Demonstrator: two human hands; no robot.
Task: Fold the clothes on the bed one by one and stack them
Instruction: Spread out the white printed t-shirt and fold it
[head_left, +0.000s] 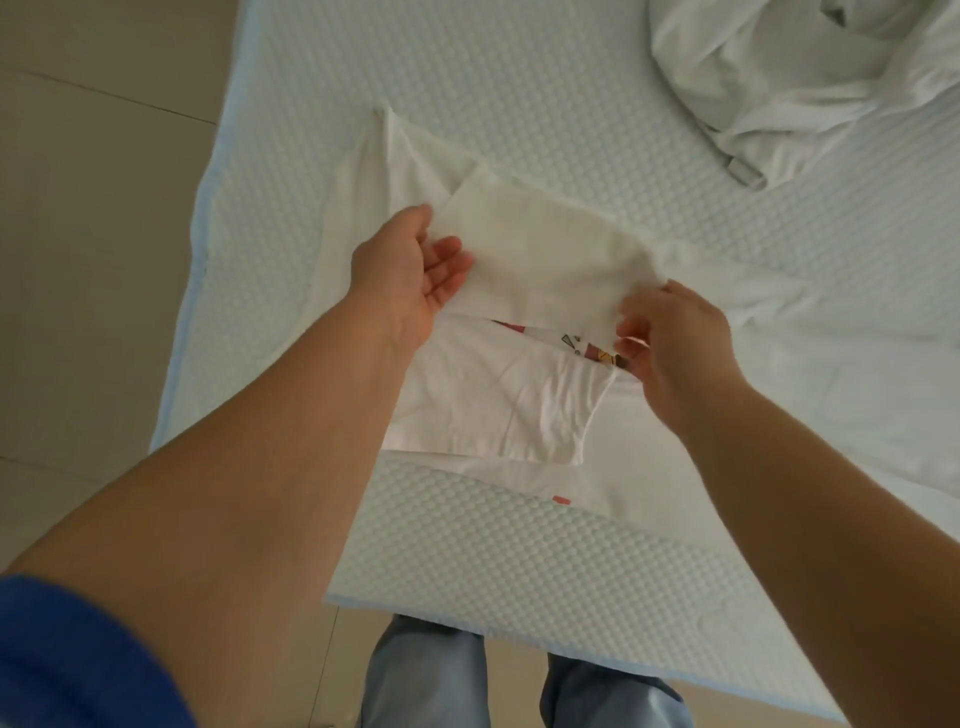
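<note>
**Commentator 1:** Lifting off the bed (519, 93), a folded panel of the white T-shirt (545, 260) is held up between both hands, above the part of the garment that lies flat on the quilted cover.

**Commentator 2:** And the left hand (410, 280) is seen at the panel's left edge, palm turned up. The thumb is laid over the cloth and the fingers are tucked beneath it, so the edge is gripped.

**Commentator 1:** On the other side, the panel's lower right corner is pinched by the right hand (670, 343), fingertips curled tight onto the fabric.

**Commentator 2:** Below the raised panel a strip of colourful print (576, 345) is exposed on the shirt's front, pink and yellow. A sleeve (498, 405) is folded in across the body near the bed's front edge.

**Commentator 1:** The shirt is spread near the bed's near corner, its far end reaching towards the left edge of the mattress.

**Commentator 2:** Well apart from it, at the far right, a crumpled white duvet (800, 78) is bunched up.

**Commentator 1:** A blue sleeve (67, 654) is visible on the left arm, and light blue trousers (426, 680) are seen over the tiled floor (93, 156), right at the foot of the bed.
</note>
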